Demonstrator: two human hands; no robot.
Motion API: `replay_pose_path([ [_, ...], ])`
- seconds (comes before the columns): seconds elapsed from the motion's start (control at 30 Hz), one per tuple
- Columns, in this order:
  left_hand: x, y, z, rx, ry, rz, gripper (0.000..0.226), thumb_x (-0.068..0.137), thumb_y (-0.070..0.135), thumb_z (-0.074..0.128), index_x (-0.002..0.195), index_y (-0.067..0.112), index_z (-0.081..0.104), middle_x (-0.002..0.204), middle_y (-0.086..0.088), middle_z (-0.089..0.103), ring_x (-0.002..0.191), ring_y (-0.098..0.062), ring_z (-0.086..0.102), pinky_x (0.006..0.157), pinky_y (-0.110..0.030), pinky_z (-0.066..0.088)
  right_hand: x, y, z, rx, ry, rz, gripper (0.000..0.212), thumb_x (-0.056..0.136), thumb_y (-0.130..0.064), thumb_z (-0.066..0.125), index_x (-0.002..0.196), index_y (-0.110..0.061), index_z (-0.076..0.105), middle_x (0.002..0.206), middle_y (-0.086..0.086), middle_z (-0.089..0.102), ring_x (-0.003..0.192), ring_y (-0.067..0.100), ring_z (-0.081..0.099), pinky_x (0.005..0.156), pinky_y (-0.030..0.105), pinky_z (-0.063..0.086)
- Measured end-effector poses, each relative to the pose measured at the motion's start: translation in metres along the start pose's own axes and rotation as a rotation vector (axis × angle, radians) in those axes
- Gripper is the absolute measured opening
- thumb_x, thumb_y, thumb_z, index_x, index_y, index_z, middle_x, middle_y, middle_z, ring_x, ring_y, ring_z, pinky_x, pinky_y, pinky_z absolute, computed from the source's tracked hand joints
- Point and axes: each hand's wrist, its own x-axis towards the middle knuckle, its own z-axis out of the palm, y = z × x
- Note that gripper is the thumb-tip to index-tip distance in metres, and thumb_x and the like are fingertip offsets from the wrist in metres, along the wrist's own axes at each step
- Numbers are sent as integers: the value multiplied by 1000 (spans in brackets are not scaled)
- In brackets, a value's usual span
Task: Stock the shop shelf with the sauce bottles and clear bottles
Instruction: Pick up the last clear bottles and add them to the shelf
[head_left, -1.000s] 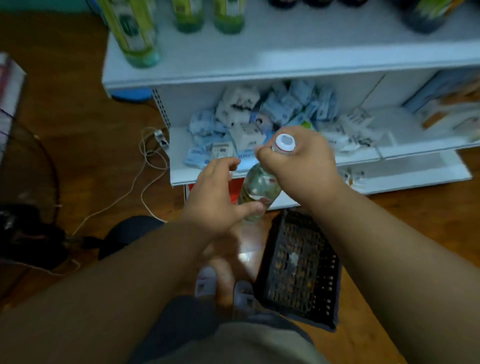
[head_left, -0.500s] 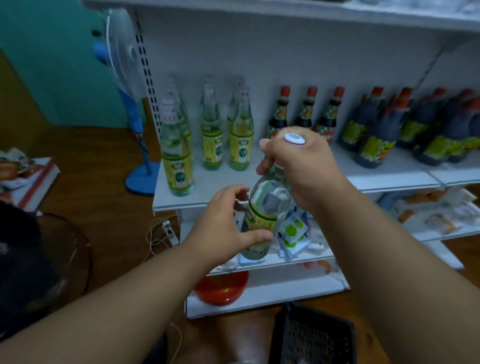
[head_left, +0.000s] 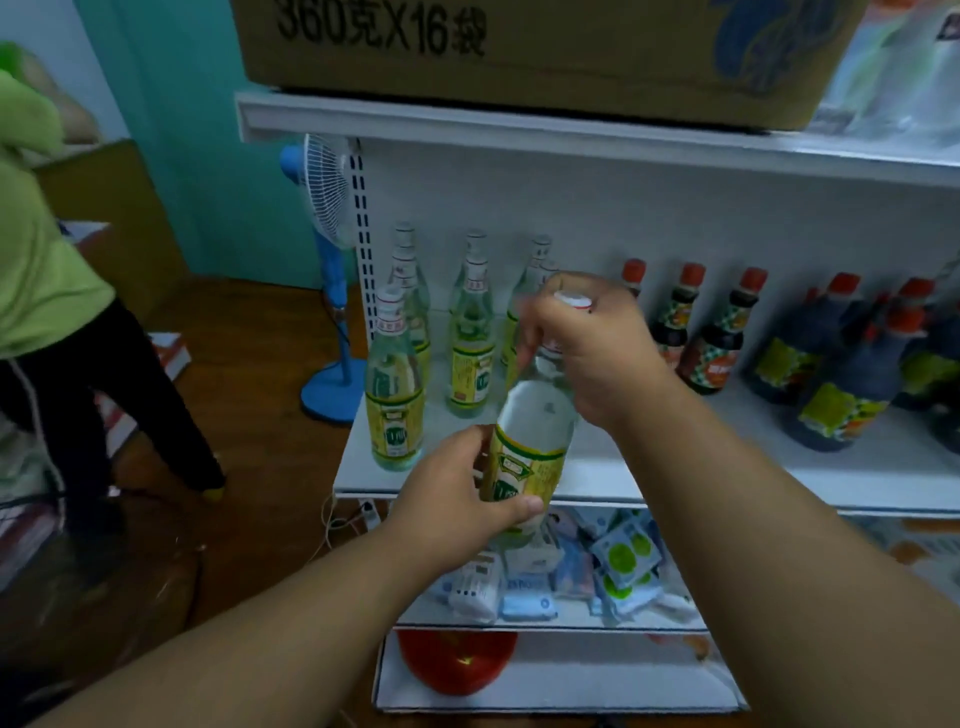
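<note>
I hold a clear bottle (head_left: 532, 441) with a yellow-green label and a white cap in front of the white shop shelf (head_left: 597, 467), tilted slightly. My right hand (head_left: 597, 348) grips its neck just under the cap. My left hand (head_left: 457, 499) clasps its lower body by the label. Several matching clear bottles (head_left: 395, 384) stand on the shelf's left part. Dark sauce bottles with red caps (head_left: 711, 338) stand to the right, and larger dark jugs (head_left: 841, 384) are further right.
A cardboard box (head_left: 519, 47) sits on the top shelf. Small packets (head_left: 571, 566) fill the shelf below, with a red bowl (head_left: 457, 660) under that. A blue standing fan (head_left: 327, 291) is left of the shelf. A person in a green top (head_left: 47, 291) stands at far left.
The bottle has risen from above the floor crate up to the level of the bottle shelf, held by both hands throughout. My view has tilted upward, and the crate has left the frame.
</note>
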Motion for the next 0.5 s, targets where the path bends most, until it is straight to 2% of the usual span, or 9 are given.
replay_pose_path([
  [0.1, 18, -2, 7, 29, 124, -66, 51, 67, 50, 82, 110, 39, 56, 101, 20, 64, 93, 0, 60, 79, -26, 51, 24, 13, 5, -41, -57, 17, 34, 79, -15, 69, 64, 8, 49, 56, 30, 56, 49, 23, 46, 56, 35, 38],
  [0.17, 28, -5, 13, 86, 219, -130, 51, 67, 50, 82, 109, 34, 56, 98, 16, 64, 90, -6, 59, 73, -24, 47, 34, 23, 10, -107, -79, 52, 32, 84, -22, 71, 63, -7, 53, 56, 17, 63, 52, 20, 44, 56, 31, 37],
  [0.23, 37, -10, 18, 113, 299, -192, 54, 66, 50, 82, 109, 28, 58, 98, 10, 64, 91, -11, 60, 70, -25, 46, 40, 32, 15, -192, -78, 83, 30, 84, -31, 72, 65, -14, 56, 60, 9, 68, 51, 15, 48, 54, 29, 40],
  [0.37, 46, -19, 24, 145, 344, -245, 57, 65, 51, 82, 109, 25, 57, 99, 7, 62, 90, -13, 58, 66, -22, 38, 49, 49, 22, -242, -28, 94, 29, 85, -26, 71, 66, -11, 55, 66, 15, 69, 40, 5, 43, 48, 23, 35],
  [0.5, 55, -27, 27, 100, 350, -287, 63, 66, 50, 82, 118, 25, 55, 109, 6, 62, 98, -14, 59, 72, -23, 42, 57, 57, 27, -221, -33, 61, 19, 84, -12, 64, 70, -2, 55, 64, 16, 67, 40, 3, 44, 42, 18, 34],
])
